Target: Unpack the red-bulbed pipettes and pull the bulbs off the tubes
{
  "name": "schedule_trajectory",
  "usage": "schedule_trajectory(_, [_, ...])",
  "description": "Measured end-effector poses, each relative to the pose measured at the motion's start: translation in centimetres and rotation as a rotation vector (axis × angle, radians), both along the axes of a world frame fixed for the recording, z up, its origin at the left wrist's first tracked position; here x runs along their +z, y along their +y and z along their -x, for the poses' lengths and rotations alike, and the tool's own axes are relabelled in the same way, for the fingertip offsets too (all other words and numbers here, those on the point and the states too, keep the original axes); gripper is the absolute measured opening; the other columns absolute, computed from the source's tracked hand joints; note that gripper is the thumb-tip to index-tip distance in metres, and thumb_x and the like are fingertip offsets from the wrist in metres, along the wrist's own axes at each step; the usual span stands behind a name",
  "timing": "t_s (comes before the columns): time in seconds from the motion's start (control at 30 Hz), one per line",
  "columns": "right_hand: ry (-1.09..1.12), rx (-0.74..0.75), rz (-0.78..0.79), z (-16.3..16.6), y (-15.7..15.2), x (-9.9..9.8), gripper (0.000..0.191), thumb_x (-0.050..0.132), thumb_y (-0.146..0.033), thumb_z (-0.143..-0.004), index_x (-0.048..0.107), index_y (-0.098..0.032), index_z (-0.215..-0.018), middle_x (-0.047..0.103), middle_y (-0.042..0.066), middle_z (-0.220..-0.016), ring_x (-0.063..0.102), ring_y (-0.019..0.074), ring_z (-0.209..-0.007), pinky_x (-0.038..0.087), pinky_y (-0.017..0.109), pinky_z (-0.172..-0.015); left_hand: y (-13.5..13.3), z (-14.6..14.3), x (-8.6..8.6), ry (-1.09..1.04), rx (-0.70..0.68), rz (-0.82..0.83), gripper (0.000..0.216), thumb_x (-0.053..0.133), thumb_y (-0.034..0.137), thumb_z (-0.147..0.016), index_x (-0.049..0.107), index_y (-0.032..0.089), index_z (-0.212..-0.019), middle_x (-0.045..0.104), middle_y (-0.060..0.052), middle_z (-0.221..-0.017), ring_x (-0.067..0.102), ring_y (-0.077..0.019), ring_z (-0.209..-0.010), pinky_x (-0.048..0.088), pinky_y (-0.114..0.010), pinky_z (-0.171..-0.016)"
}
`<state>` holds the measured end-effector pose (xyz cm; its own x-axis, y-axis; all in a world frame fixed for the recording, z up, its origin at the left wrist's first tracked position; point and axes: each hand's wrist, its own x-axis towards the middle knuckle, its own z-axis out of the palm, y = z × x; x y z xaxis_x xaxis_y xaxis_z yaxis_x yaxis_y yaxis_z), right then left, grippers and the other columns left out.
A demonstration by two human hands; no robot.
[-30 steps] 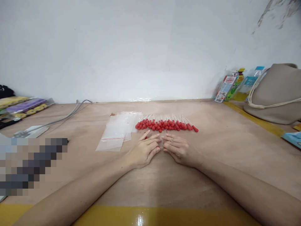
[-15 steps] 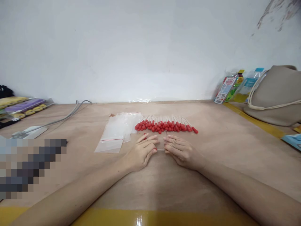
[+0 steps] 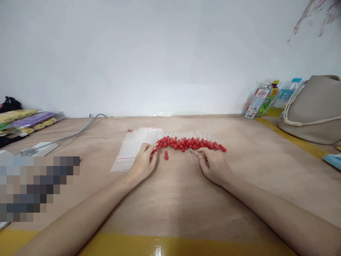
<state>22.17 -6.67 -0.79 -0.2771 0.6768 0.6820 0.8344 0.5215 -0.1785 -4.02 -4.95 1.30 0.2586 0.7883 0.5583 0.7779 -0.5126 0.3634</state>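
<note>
At the left end of a row of droppers with red rubber bulbs [image 3: 183, 143], my left hand [image 3: 145, 160] is closed on a dropper [image 3: 156, 149] by its red bulb; its glass tube cannot be made out. A single loose red bulb [image 3: 166, 155] lies on the table between my hands. My right hand [image 3: 214, 165] pinches a clear glass tube [image 3: 195, 152], whose free end points left, just in front of the row. Another thin clear tube [image 3: 193, 163] appears to lie beside it on the table.
Clear zip bags [image 3: 125, 153] lie left of the droppers. A grey cable [image 3: 77, 133] runs to a white power strip [image 3: 45, 146] at the left, near packaged yellow and purple items [image 3: 33, 119]. Bottles [image 3: 285, 97], a carton [image 3: 257, 103] and a beige bag [image 3: 314, 106] stand back right.
My left hand has moved left and away from me with the red-bulbed dropper, to the row's left end. My right hand has shifted slightly right and now pinches a clear tube.
</note>
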Motion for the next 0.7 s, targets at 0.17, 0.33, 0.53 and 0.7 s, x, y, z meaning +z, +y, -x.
schedule_trajectory(0.17, [0.017,0.002,0.052,0.0,-0.1,0.2,0.011,0.041,-0.014,-0.076,0.052,-0.015,-0.075,0.058,0.003,-0.063,0.052,0.0139,-0.058,0.033,0.026,-0.058,0.6,0.2,-0.3,-0.031,-0.014,0.07,0.009,0.049,0.022,-0.08,0.048,0.019,-0.088,0.051,-0.001,-0.083,0.051,-0.0127,-0.068,0.044,-0.026,-0.062])
schedule_trajectory(0.33, [-0.002,0.009,0.044,0.3,0.0,-0.1,0.014,0.04,-0.012,-0.076,0.054,-0.014,-0.077,0.057,0.004,-0.065,0.052,0.0148,-0.062,0.035,0.026,-0.06,1.3,-0.2,-0.5,-0.022,-0.032,0.099,0.006,0.052,0.024,-0.079,0.05,0.018,-0.078,0.052,0.0,-0.079,0.051,-0.0115,-0.062,0.046,-0.027,-0.061])
schedule_trajectory(0.53, [-0.018,0.047,0.049,0.9,0.1,-0.1,0.017,0.04,-0.017,-0.081,0.055,-0.015,-0.075,0.057,0.004,-0.067,0.05,0.0143,-0.063,0.033,0.026,-0.059,0.9,-0.4,-0.6,-0.112,-0.119,0.138,0.011,0.05,0.026,-0.081,0.054,0.019,-0.088,0.054,-0.003,-0.088,0.058,-0.0133,-0.073,0.051,-0.027,-0.064])
schedule_trajectory(0.7, [-0.037,0.08,0.06,1.0,-0.1,-0.1,0.012,0.046,-0.022,-0.078,0.054,-0.016,-0.072,0.054,0.002,-0.064,0.048,0.0133,-0.063,0.032,0.026,-0.06,0.5,-0.2,0.1,-0.066,-0.063,0.031,0.013,0.05,0.027,-0.08,0.055,0.019,-0.09,0.055,-0.003,-0.089,0.055,-0.0131,-0.071,0.049,-0.026,-0.062])
